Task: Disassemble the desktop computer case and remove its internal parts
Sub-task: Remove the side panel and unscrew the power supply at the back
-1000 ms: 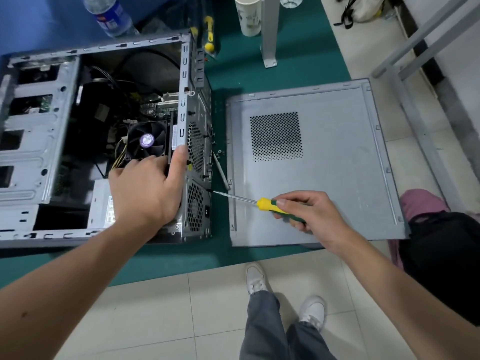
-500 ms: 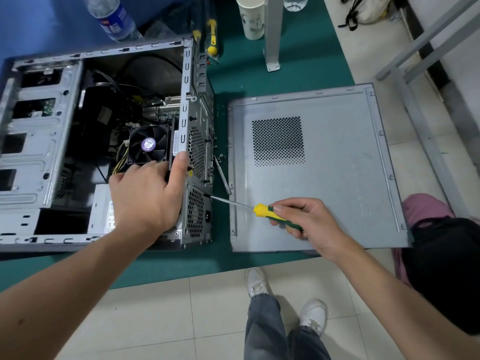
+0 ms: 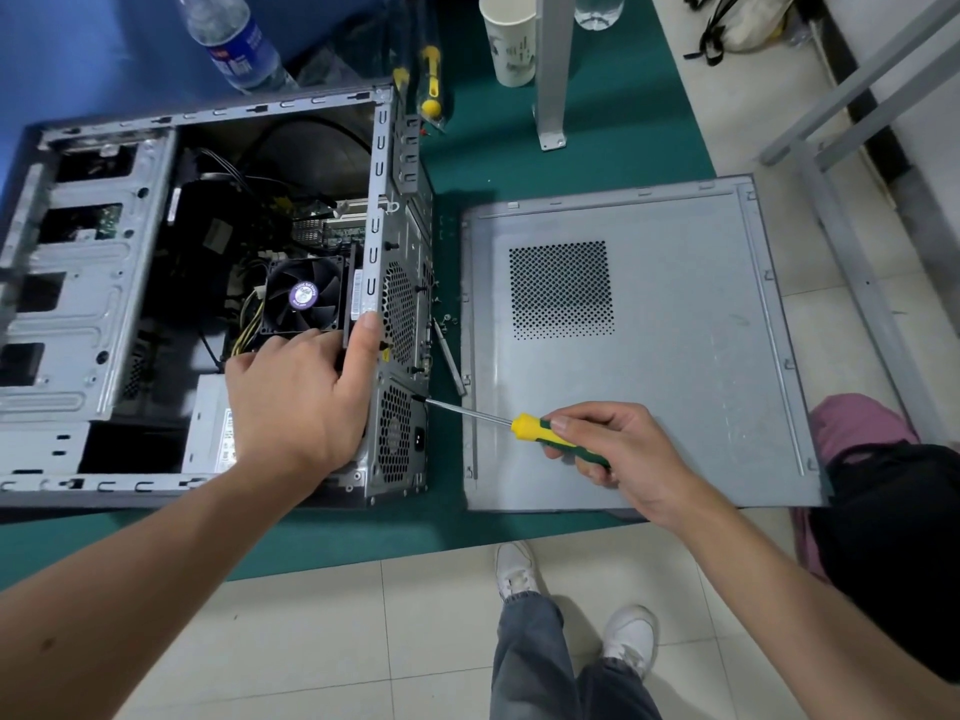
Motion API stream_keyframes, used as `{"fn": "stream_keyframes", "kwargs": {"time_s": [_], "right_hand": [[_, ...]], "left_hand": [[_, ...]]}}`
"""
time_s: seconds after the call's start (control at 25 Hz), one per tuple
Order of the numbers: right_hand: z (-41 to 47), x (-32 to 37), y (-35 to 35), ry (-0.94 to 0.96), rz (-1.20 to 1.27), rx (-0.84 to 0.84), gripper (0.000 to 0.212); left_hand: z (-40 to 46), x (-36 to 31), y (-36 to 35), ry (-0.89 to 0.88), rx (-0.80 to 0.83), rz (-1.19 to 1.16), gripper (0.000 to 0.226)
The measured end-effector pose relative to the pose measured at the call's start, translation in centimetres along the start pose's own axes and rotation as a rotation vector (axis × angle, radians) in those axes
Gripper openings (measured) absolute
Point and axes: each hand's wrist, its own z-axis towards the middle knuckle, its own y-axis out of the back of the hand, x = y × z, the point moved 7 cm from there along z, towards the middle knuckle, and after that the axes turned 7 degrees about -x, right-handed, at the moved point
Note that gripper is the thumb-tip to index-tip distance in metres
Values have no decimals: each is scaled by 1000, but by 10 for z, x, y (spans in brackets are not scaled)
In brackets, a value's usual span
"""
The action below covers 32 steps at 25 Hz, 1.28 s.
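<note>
The open computer case lies on its side on the green mat, its inside facing up. A black fan with a purple hub, cables and a grey power supply show inside. My left hand grips the case's rear edge, thumb up along the frame. My right hand holds a yellow and green screwdriver. Its tip touches the rear panel near the power supply's corner. The removed side panel lies flat to the right.
A second screwdriver shaft and loose screws lie between case and panel. At the back stand a water bottle, a paper cup, a yellow tool and a metal post. My shoes are on the tiled floor.
The view has shifted slightly. Both hands keep their holds, and the screwdriver tip stays at the same spot on the rear panel.
</note>
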Motion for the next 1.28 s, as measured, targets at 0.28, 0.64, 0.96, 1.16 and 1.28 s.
{"fn": "stream_keyframes", "kwargs": {"time_s": [0.28,0.64,0.96,1.16,1.28], "right_hand": [[-1,-1,0,-4,0,-2,34],[-12,22,2,165,-103,-91,15],[3,33,1,-152,-133,37,17],[18,42,7,-143,-226,35,18],[18,52,9,54,-265,-11,17]], "left_hand": [[0,1,-2,8,16,2,74],[0,4,-3,29,40,5,76],[1,4,-3,30,48,16,79],[0,4,-2,27,42,4,76],[0,3,-2,25,41,5,76]]}}
